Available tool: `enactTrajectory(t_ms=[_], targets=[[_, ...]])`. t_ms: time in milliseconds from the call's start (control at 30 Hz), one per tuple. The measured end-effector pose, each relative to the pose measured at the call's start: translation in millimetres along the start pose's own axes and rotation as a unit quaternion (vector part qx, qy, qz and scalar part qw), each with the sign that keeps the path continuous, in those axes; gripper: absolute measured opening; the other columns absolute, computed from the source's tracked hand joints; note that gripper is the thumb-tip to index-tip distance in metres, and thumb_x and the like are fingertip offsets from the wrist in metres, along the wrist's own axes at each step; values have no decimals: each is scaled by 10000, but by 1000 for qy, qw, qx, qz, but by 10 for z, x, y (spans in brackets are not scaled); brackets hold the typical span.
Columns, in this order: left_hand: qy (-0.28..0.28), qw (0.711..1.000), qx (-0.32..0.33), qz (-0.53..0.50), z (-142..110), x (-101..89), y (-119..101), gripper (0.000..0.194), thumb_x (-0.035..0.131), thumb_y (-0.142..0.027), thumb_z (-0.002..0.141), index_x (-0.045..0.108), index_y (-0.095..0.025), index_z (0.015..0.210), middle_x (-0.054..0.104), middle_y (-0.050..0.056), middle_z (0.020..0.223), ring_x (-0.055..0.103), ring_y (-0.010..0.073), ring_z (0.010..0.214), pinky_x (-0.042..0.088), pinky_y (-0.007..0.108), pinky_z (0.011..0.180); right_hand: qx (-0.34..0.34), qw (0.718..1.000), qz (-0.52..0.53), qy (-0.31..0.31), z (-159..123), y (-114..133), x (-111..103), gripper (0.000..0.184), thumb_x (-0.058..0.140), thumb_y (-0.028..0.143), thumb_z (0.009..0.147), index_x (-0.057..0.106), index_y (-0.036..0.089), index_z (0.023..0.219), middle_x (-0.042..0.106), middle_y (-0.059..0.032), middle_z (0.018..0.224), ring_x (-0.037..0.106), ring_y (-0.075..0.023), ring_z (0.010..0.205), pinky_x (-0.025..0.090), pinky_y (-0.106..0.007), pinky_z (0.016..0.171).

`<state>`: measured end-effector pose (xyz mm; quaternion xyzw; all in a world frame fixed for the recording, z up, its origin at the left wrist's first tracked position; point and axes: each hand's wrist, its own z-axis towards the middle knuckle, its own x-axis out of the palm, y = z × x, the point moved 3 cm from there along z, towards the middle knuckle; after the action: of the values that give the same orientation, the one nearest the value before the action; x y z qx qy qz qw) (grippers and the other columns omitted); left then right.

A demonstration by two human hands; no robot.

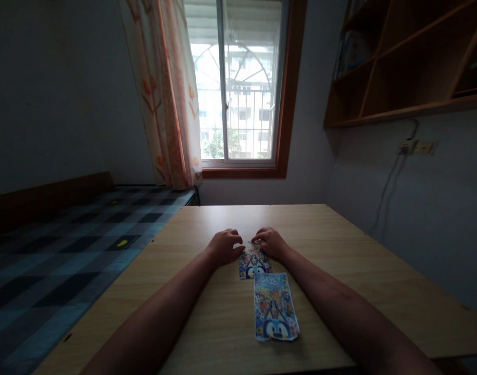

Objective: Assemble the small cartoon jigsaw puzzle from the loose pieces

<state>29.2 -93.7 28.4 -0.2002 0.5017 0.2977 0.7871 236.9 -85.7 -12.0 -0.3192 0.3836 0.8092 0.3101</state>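
A colourful cartoon picture [255,264], which looks like a partly assembled jigsaw puzzle, lies flat on the table between my hands. My left hand [226,247] is at its left edge, fingers curved and thumb apart, with a gap between them. On the upper right side, my right hand [270,242] has its fingertips pinched together on a tiny piece [251,241] too small to make out clearly. Part of the picture's upper right is hidden by that hand. Closer to me lies a paper sheet [276,307] with a matching design, lettering on top and a creased lower edge.
The light wooden table [207,317] reaches toward the window [246,104]. To the left is a bed with a checked cover [86,250], beside a flowered curtain [164,94]. Wooden shelves [410,67] hang on the right wall above a socket with a cable [406,147].
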Motion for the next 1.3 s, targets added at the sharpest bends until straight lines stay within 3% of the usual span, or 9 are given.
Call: enactTrajectory(t_ms=[100, 200, 333, 467, 767, 1067, 1300], targets=[[10, 1000, -4, 2, -2, 8, 7, 169, 667, -388, 844, 776, -267, 890, 730, 38, 964, 659, 214, 899, 502, 329, 794, 12, 1000, -9, -20, -2, -5, -9, 451, 543, 27, 780, 799, 262, 1067, 748, -32, 1127, 625, -211, 1099, 438, -334, 1042], [13, 1000, -5, 3, 1, 11, 18, 175, 665, -400, 846, 777, -272, 885, 729, 34, 956, 658, 211, 891, 500, 324, 783, 43, 998, -27, -42, -12, 3, -41, 387, 540, 59, 817, 793, 243, 1044, 748, -46, 1122, 616, -220, 1116, 422, -343, 1051], [16, 1000, -5, -1, 1, 10, 24, 179, 672, -407, 847, 783, -277, 903, 727, 39, 971, 657, 207, 902, 500, 316, 789, 75, 995, -58, -32, -24, 14, -55, 219, 609, 241, 891, 796, 242, 1004, 757, -66, 1074, 619, -241, 1086, 427, -360, 1009], [12, 1000, 0, 1, 0, 9, 26, 190, 671, -425, 857, 780, -278, 911, 725, 37, 971, 655, 206, 903, 497, 312, 780, 57, 996, -66, 1, -26, 9, -32, 180, 672, 375, 882, 809, 273, 938, 759, -52, 1047, 624, -234, 1058, 432, -349, 973], [16, 1000, -5, 5, 12, 41, 60, 186, 705, -438, 846, 773, -272, 895, 718, 38, 968, 651, 206, 911, 493, 314, 776, 40, 999, -33, 14, 2, -56, -1, 129, 703, 318, 860, 817, 286, 913, 777, -22, 1049, 655, -207, 1042, 431, -328, 995], [19, 1000, 2, 13, 15, 47, 62, 186, 696, -442, 857, 769, -270, 862, 718, 39, 957, 647, 206, 898, 487, 302, 752, 24, 998, -51, 22, 0, 2, -3, 123, 668, 242, 879, 787, 241, 908, 763, -47, 1011, 654, -203, 1011, 437, -305, 950], [17, 1000, 4, 17, 12, 37, 58, 213, 669, -448, 876, 769, -259, 874, 718, 44, 954, 646, 213, 898, 488, 315, 756, 82, 992, -97, -2, -30, 63, -68, 198, 709, 373, 872, 757, 211, 976, 745, -88, 1012, 633, -244, 1020, 436, -338, 909]])
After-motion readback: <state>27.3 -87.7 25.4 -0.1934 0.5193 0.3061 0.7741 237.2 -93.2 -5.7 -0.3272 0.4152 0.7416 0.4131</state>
